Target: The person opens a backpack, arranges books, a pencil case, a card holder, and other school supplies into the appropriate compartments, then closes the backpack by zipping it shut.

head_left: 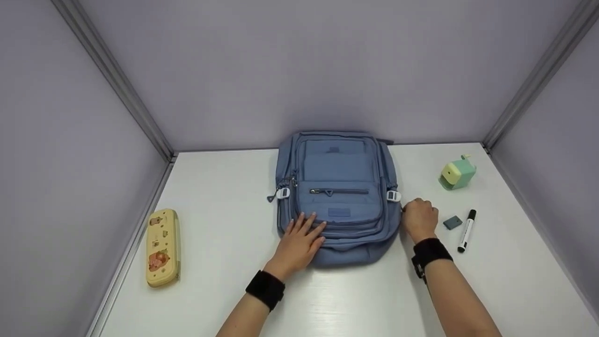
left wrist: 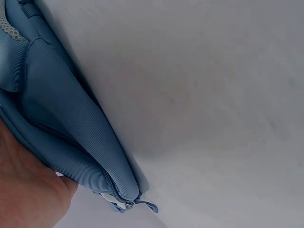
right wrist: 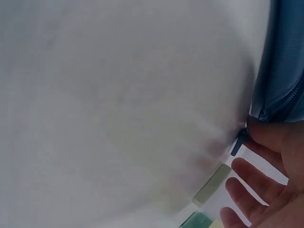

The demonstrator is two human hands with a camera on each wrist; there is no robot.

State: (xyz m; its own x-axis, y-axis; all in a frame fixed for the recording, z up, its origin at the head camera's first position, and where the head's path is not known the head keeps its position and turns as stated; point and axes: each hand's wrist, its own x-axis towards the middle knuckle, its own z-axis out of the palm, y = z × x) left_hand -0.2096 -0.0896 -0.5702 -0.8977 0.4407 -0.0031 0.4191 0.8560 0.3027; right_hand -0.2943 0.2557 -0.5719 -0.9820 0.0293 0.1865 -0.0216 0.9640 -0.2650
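A blue backpack (head_left: pixel 340 164) lies front side up on the white table. My left hand (head_left: pixel 295 247) rests on its lower left part with the fingers spread; in the left wrist view that hand (left wrist: pixel 31 190) lies against the blue fabric (left wrist: pixel 71 99). At the bag's right edge is my right hand (head_left: pixel 420 219), its fingers bent. The right wrist view shows the thumb and index finger of this hand (right wrist: pixel 270 175) pinching a blue zipper pull (right wrist: pixel 240 141) beside the zipper, the other fingers loosely bent.
A yellow pencil case (head_left: pixel 161 248) lies at the far left. To the right are a green and yellow sharpener (head_left: pixel 457 173), a dark grey eraser (head_left: pixel 452 222) and a black and white marker (head_left: pixel 467 231). Grey panels (head_left: pixel 327 70) enclose the table's back and sides.
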